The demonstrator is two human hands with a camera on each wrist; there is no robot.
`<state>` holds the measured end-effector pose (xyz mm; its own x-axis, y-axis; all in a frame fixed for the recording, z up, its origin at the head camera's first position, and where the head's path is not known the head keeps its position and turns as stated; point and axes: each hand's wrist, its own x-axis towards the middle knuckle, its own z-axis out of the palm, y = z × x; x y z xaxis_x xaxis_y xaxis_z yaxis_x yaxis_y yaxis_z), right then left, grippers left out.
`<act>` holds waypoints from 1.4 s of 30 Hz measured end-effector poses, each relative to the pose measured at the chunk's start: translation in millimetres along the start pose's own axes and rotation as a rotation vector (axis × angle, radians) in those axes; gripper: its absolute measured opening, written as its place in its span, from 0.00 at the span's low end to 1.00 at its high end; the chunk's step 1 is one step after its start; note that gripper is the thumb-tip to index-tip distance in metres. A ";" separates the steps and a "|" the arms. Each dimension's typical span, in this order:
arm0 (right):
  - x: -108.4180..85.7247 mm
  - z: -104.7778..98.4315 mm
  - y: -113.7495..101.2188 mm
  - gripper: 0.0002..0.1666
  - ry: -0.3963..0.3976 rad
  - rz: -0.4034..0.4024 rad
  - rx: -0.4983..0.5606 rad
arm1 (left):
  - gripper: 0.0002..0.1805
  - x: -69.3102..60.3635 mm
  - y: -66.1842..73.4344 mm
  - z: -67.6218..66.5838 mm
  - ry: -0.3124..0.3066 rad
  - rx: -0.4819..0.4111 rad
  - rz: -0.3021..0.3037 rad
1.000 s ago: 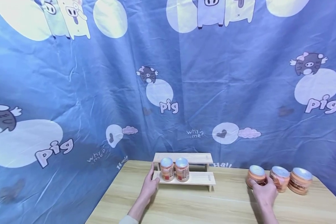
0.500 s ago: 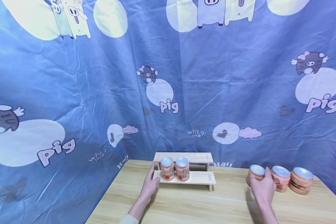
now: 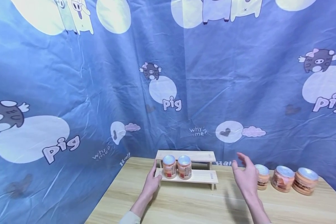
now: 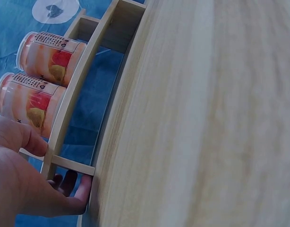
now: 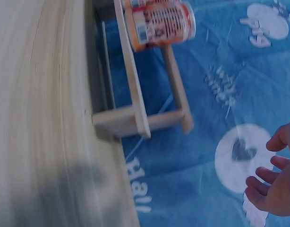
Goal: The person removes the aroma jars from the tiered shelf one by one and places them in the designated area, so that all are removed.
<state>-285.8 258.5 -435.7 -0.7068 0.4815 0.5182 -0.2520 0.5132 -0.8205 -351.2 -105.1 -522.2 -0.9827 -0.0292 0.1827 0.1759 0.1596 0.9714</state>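
Note:
A two-tier wooden rack (image 3: 200,176) bears two orange jars side by side on its lower step, the left jar (image 3: 169,168) and the right jar (image 3: 184,168). At the rack's left end my left hand (image 3: 150,184) grips the frame; in the left wrist view the hand (image 4: 22,175) has its thumb on the step's edge and its fingers curled beneath. My right hand (image 3: 247,179) is raised between the rack and the right-hand jars, fingers apart and holding nothing. The right wrist view shows that hand (image 5: 277,182) empty, away from the rack (image 5: 140,109).
Three more orange jars stand in a row at the table's right: one (image 3: 262,178) partly behind my right hand, a middle one (image 3: 282,179) and a wider one (image 3: 305,182). A blue patterned curtain (image 3: 207,93) hangs behind the wooden table (image 3: 184,205).
My right hand has let go of the leftmost jar of the row and moved left and up from it. My left hand stays on the rack. The head view has shifted slightly.

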 end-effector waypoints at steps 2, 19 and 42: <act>-3.6 5.4 -8.5 0.24 -0.039 -0.009 0.025 | 0.52 0.9 0.9 -1.5 0.004 0.009 0.006; -41.2 85.3 -34.0 0.30 -0.404 -0.105 0.027 | 0.52 2.3 -1.7 9.3 0.020 0.008 0.034; -55.2 142.9 -18.3 0.38 -0.468 -0.091 -0.015 | 0.51 0.6 0.8 6.7 0.065 0.034 0.023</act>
<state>-336.6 120.9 -483.8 -0.9050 0.0643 0.4206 -0.3194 0.5504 -0.7714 -352.0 -98.4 -522.3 -0.9724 -0.0889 0.2159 0.1956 0.1944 0.9612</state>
